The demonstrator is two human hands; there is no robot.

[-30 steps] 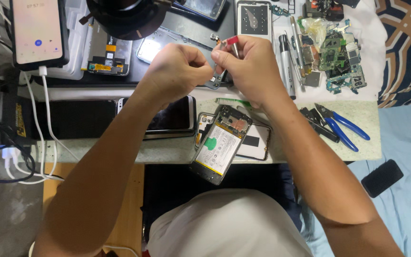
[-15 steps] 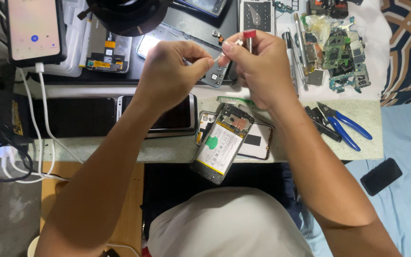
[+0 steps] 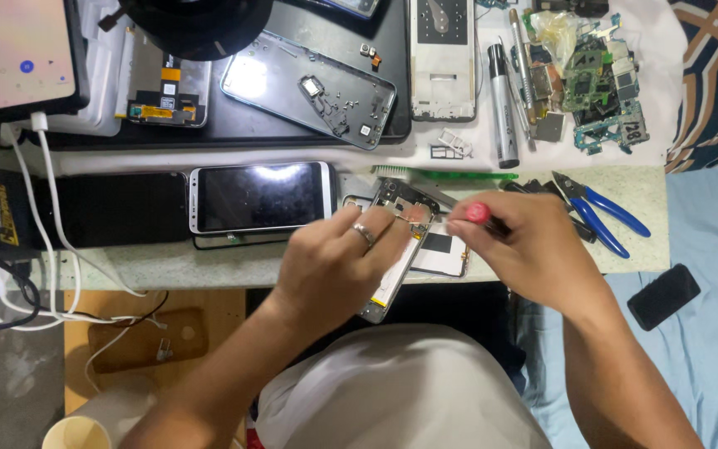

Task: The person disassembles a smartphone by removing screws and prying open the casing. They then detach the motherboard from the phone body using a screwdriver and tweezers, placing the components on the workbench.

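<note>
Phone (image 3: pixel 399 249) with its back off lies tilted at the counter (image 3: pixel 209 266) front edge, its lower end hanging over the lap; the pale battery shows inside the open shell. Both hands work on its upper end. The left hand (image 3: pixel 338 262), a ring on one finger, rests on the phone's left side with fingers curled down onto the frame, pressing it rather than closing around it. The right hand (image 3: pixel 533 245) is closed on a screwdriver (image 3: pixel 467 210) with a red cap, its metal tip slanting toward the phone's top corner.

A second phone (image 3: pixel 261 196), white-framed with a dark screen, lies flat just left of the left hand. Farther back, a dark mat (image 3: pixel 376 50) carries a bare phone frame (image 3: pixel 309 87) that holds a few tiny parts and screws. A white frame (image 3: pixel 443 58) lies beside it, then a grey pen-like tool (image 3: pixel 504 108) and a heap of green circuit boards (image 3: pixel 596 79). Blue-handled pliers (image 3: pixel 600 212) sit just right of the right hand. A lit phone (image 3: pixel 22 50) on a white cable (image 3: pixel 47 208) stands at the far left. A paper cup (image 3: pixel 76 432) shows at the lower left; its inside cannot be made out.
</note>
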